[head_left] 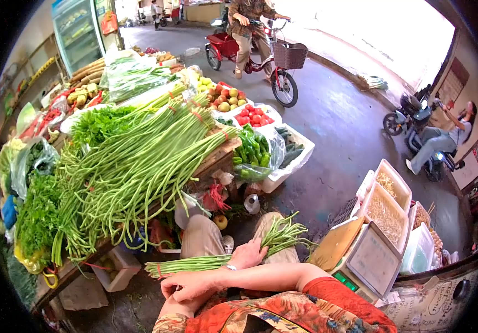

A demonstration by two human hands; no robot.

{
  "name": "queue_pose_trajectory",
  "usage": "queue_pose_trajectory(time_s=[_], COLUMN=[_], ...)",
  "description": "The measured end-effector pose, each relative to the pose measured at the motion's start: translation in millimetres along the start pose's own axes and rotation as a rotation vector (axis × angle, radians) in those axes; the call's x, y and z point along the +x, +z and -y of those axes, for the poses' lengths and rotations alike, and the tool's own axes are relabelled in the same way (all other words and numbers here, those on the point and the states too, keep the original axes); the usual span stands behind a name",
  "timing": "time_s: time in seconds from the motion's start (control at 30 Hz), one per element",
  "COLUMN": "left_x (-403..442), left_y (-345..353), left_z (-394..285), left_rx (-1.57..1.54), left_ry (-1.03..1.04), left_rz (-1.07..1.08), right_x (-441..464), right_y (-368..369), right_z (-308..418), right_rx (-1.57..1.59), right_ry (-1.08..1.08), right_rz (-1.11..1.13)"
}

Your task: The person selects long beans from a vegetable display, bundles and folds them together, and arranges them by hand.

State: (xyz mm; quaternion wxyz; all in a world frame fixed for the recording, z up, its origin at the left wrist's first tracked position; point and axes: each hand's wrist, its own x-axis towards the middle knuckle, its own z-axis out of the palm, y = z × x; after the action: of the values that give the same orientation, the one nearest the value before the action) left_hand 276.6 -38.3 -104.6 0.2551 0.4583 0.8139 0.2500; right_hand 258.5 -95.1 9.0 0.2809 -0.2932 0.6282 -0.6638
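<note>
A bundle of long green beans (194, 263) lies across my lap, its leafier, looser end (283, 235) pointing right. My left hand (248, 255) is closed over the bundle near one knee, with a bracelet at the wrist. Crossing over it, my right arm reaches left, and my right hand (180, 286) rests with curled fingers against my left forearm. Nothing shows in the right fingers. In front, a large heap of long beans (144, 161) hangs over the stall's edge, tied in places with red bands.
Leafy greens (39, 211), green peppers (252, 147), tomatoes (255, 116) and apples (228, 99) fill the stall. A scale (369, 258) and tubs of sprouts (386, 213) stand at my right. A person rides a red tricycle (261, 61) beyond; another sits on a scooter (425, 139).
</note>
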Motion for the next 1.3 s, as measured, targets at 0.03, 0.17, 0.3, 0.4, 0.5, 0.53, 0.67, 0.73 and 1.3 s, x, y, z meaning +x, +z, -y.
queue_pose_trajectory(time_s=[0.03, 0.17, 0.3, 0.4, 0.5, 0.53, 0.67, 0.73, 1.3], left_x=[0.0, -1.9, -0.2, -2.0, -1.2, -0.3, -0.2, -0.2, -1.2], left_y=[0.3, -5.3, -3.0, -6.1, -3.6, -3.1, -2.9, -2.5, -2.7], left_z=[-0.4, -6.0, -4.1, -4.2, -3.1, -3.2, -3.1, -2.9, -3.9], left_rx=[0.002, -0.001, 0.016, -0.003, -0.014, -0.008, -0.015, -0.015, -0.025], left_ry=[-0.008, -0.028, -0.033, -0.029, -0.012, -0.023, -0.032, -0.032, -0.024], left_rz=[0.005, 0.017, 0.041, 0.027, 0.019, 0.030, 0.034, 0.032, 0.014], right_x=[1.3, 3.8, -0.9, 0.1, -1.4, -1.0, 1.4, 0.1, -2.3], right_y=[0.9, -0.8, 1.7, 1.6, -0.1, -0.2, -3.0, -1.9, -5.4], right_z=[-5.8, -12.9, 7.4, 6.2, 3.6, -3.5, -16.9, -16.4, -22.5], right_rx=[0.029, 0.117, 0.065, 0.007, 0.014, 0.059, 0.142, 0.163, 0.221], right_ry=[-0.005, -0.063, 0.037, 0.049, 0.053, 0.038, -0.088, -0.036, -0.059], right_rz=[0.001, -0.019, 0.016, 0.015, 0.025, 0.022, 0.012, 0.025, 0.031])
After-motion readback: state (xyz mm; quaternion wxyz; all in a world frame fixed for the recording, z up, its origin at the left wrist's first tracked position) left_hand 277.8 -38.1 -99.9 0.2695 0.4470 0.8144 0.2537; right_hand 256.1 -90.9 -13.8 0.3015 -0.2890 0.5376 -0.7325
